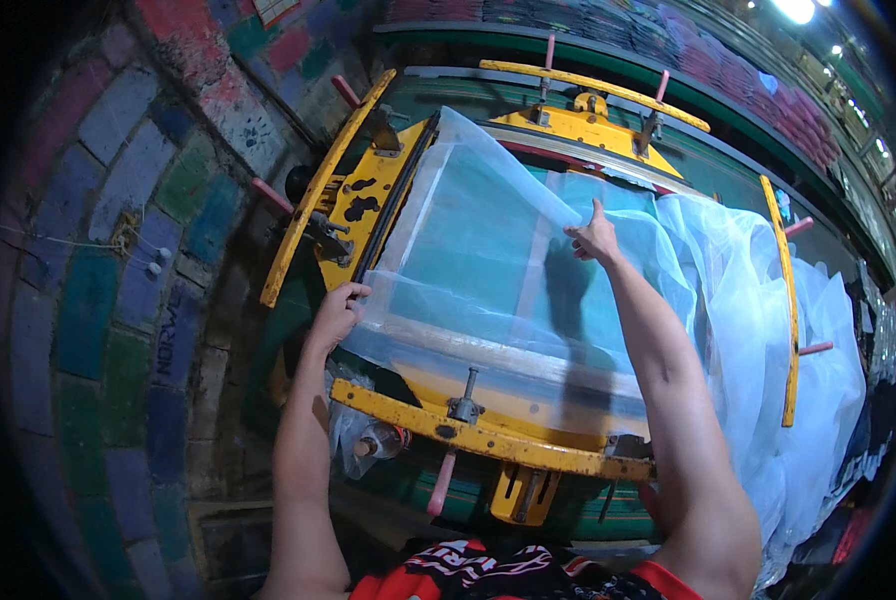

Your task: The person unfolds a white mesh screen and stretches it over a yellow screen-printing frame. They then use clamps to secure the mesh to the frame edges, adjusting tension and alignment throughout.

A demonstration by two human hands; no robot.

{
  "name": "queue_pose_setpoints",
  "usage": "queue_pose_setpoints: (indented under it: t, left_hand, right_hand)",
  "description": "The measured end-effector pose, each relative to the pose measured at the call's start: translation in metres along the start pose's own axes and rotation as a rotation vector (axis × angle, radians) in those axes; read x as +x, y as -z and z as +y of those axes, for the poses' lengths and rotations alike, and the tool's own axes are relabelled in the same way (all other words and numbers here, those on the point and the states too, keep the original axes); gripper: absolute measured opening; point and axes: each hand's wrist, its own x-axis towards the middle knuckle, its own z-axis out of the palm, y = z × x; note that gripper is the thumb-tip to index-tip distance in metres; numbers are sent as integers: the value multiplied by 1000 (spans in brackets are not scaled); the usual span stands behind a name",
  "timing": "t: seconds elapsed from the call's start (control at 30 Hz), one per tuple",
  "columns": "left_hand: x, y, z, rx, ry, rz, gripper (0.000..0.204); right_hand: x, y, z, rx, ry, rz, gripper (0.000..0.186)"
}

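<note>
Sheer pale mesh fabric [438, 210] lies over a rectangular frame [423, 335] on a green table. My left hand [339, 315] pinches the mesh at the frame's near left corner. Farther right, my right hand [595, 236] is closed on the edge of the mesh with its thumb up, and a fold runs from there to the far left corner. Loose mesh [738, 290] bunches and hangs over the right side. Yellow metal clamp bars [498, 435] with pink handles surround the frame on all sides.
Beside the near clamp bar lies a clear plastic bottle [373, 443]. Painted brick [108, 330] covers the left side. Along the back, a shelf holds stacked folded textiles [618, 35]. The clamp handles [442, 483] stick outward around the table.
</note>
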Motion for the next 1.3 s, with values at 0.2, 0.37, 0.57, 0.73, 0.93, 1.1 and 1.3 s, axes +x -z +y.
queue_pose_setpoints:
  t: [0.2, 0.37, 0.57, 0.73, 0.93, 1.1, 1.3]
  left_hand:
    - [-6, 6, -1, -12, -89, 0, 48]
    - [3, 21, -10, 69, -116, 81, 48]
    - [5, 29, -17, -26, -62, 108, 49]
    - [-4, 28, -26, -234, -45, 99, 45]
    - [-7, 39, -40, -39, 28, 68, 31]
    - [-13, 35, -46, -195, 24, 131, 32]
    - [-20, 35, -54, -252, 53, 208, 38]
  right_hand:
    - [39, -20, 28, -140, 18, -4, 33]
    - [63, -17, 5, -181, 271, 185, 28]
    - [43, -15, -21, -299, 517, -51, 77]
    - [5, -5, -29, -384, 412, -107, 75]
    - [-47, 33, -39, -731, 530, -353, 51]
    - [-95, 66, -49, -861, 440, -494, 48]
    - [-158, 97, -55, -861, 373, -547, 47]
